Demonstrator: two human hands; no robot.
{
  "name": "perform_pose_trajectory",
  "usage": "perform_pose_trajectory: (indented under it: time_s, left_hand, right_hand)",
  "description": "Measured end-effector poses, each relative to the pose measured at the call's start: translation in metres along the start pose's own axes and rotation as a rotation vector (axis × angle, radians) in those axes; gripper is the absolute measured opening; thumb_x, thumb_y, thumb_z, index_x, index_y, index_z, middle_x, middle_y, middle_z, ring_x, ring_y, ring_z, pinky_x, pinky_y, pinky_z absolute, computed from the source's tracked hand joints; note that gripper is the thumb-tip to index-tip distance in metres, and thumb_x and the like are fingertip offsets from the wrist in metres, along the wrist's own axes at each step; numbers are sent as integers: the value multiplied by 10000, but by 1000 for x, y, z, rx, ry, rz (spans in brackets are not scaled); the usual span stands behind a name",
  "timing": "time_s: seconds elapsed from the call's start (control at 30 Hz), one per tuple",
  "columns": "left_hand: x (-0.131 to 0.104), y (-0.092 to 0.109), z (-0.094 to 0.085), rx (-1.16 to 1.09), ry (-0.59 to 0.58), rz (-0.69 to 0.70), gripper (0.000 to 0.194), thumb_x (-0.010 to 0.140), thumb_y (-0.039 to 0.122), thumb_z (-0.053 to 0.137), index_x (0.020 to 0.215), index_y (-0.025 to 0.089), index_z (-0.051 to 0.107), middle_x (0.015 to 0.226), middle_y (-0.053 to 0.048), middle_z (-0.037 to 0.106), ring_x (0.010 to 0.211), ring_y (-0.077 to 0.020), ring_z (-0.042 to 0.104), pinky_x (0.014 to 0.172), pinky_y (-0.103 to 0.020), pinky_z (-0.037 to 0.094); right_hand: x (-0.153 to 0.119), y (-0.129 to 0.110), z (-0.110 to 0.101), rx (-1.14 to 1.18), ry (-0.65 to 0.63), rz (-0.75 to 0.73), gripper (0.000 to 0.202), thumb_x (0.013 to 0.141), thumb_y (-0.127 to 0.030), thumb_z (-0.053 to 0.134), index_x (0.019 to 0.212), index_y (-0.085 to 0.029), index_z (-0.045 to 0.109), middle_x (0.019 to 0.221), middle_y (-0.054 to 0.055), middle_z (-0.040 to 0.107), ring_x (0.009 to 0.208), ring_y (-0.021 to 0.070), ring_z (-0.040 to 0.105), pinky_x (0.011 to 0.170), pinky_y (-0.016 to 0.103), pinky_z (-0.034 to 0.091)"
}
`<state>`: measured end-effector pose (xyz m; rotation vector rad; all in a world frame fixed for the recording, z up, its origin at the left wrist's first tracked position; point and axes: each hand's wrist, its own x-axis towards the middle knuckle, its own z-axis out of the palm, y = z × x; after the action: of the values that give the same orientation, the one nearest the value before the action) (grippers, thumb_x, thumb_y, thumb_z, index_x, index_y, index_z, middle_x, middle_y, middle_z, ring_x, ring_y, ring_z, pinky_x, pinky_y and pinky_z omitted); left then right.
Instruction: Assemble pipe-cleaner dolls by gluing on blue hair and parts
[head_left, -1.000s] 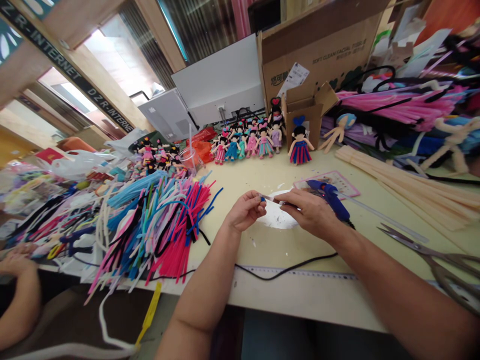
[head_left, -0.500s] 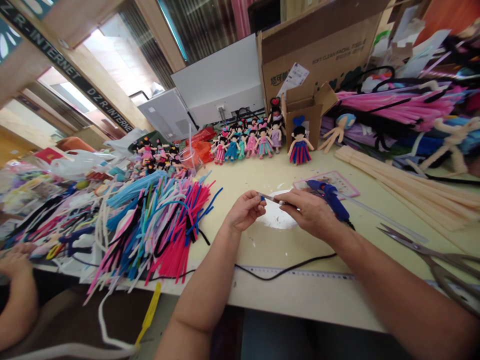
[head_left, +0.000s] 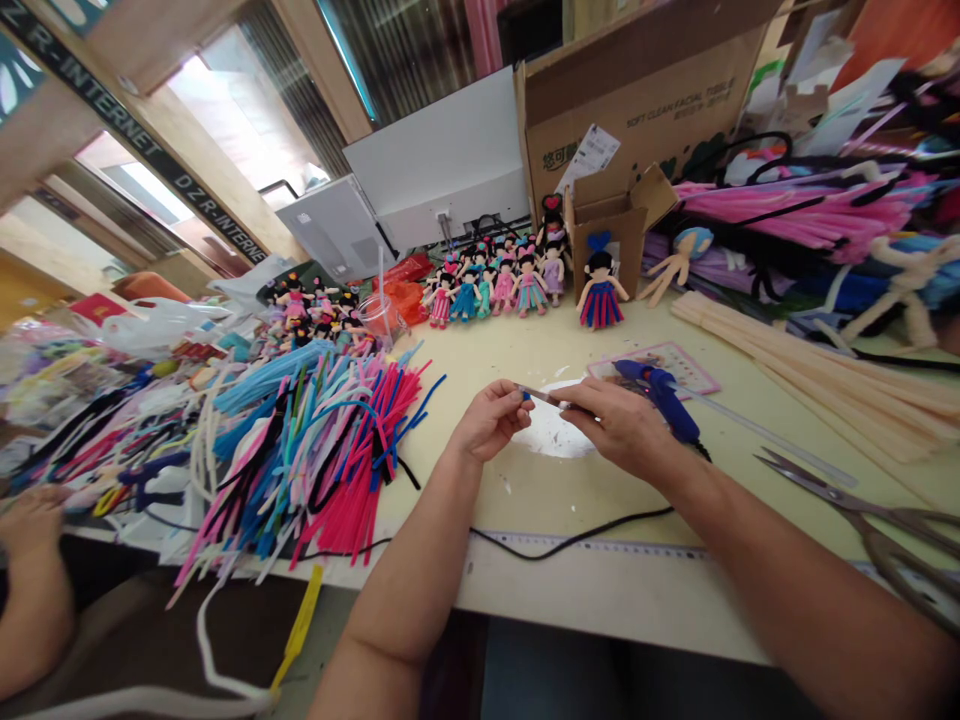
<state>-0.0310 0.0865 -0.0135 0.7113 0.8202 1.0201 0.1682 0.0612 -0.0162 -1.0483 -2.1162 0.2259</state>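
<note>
My left hand (head_left: 491,418) pinches a small blue piece (head_left: 526,396) between thumb and fingertips. From the right, my right hand (head_left: 611,420) is closed on a thin metal tool (head_left: 541,396), whose tip meets the blue piece. Both hands are just above a shiny white patch (head_left: 559,432) on the table. Beyond my right hand lies a blue glue gun (head_left: 664,396), partly over a pink-edged card (head_left: 694,370). The tool's handle is hidden in my fingers.
Coloured pipe cleaners (head_left: 322,450) lie left. Small dolls (head_left: 487,285) stand at the back beside a cardboard box (head_left: 609,235). Scissors (head_left: 847,497) and beige strips (head_left: 810,370) are right. A black cable (head_left: 555,550) crosses the front. Another person's arm (head_left: 34,590) is far left.
My hands stay in almost the same place. The metal tool's angle differs very slightly at the blue piece. The other person's hand at the far left has shifted a little.
</note>
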Motion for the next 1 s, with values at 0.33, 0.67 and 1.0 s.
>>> perform_pose_trajectory:
  time_s: [0.33, 0.67, 1.0]
  left_hand:
    - [1, 0, 0, 19, 6, 11, 364, 537, 242, 854, 682, 139, 536, 600, -13, 653, 481, -46, 546, 525, -158, 455]
    - [0, 0, 2, 18, 10, 24, 372, 521, 242, 860, 663, 139, 532, 588, -18, 653, 484, -48, 548, 507, -144, 435]
    - [2, -1, -3, 59, 2, 60, 356, 557, 268, 842, 698, 143, 540, 602, -13, 658, 490, -56, 558, 529, -166, 444]
  right_hand:
    - [1, 0, 0, 11, 9, -2, 198, 888, -186, 543, 1055, -200, 648, 893, 42, 673, 828, 185, 611, 724, 290, 438]
    - [1, -2, 0, 17, 3, 0, 198, 885, -172, 540, 1051, -202, 644, 900, 43, 679, 841, 189, 617, 736, 297, 446]
    - [2, -5, -1, 30, -7, 17, 210, 901, -194, 505, 1063, -214, 636, 955, 50, 688, 877, 189, 619, 748, 294, 437]
